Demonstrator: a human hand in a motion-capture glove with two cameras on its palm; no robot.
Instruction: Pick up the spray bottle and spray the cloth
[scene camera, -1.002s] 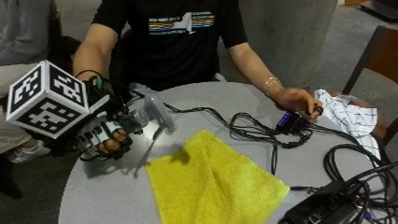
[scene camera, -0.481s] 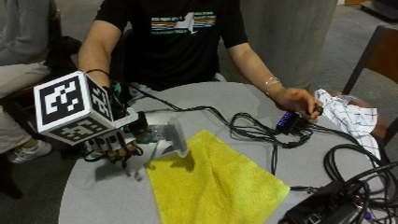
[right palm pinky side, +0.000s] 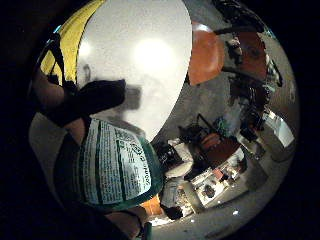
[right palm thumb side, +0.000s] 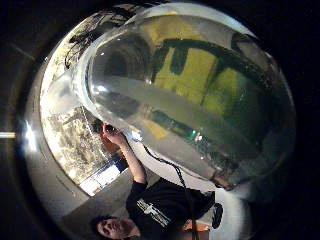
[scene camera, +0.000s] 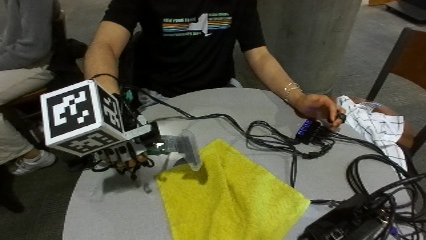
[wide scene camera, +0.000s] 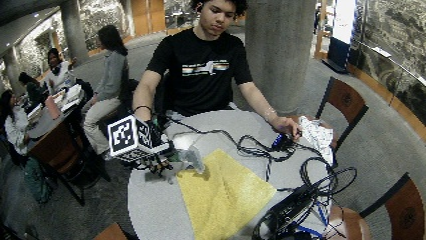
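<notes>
Right now your spray bottle (scene camera: 178, 149) is off the table, held tipped over on its side above the near-left part of the round grey table (scene camera: 219, 102), its nozzle end reaching toward the yellow cloth (scene camera: 229, 195) and hanging just over the cloth's upper left corner. Its clear body shows liquid inside in the thumb-side palm view (right palm thumb side: 190, 100), with the yellow of the cloth seen through the plastic; the little-finger-side view shows its green printed label (right palm pinky side: 112, 167) close against your palm. Your gloved right hand (scene camera: 123, 157) has its fingers curled round the bottle's body, gripping it; a dark fingertip (right palm pinky side: 95, 97) wraps across the bottle just above the label.

You have the cloth lying flat and spread out on the table, one corner pointing toward the bottle, the rest running toward the table's near edge. The bottle casts a shadow on that corner.

Further out, your bare left hand (scene camera: 319, 107) rests on the far right of the table, touching a small dark device (scene camera: 307, 129) with a blue light. Black cables (scene camera: 279, 140) loop from there across the table's middle and right. A white checked cloth (scene camera: 373, 127) lies beside that hand at the table's edge.
</notes>
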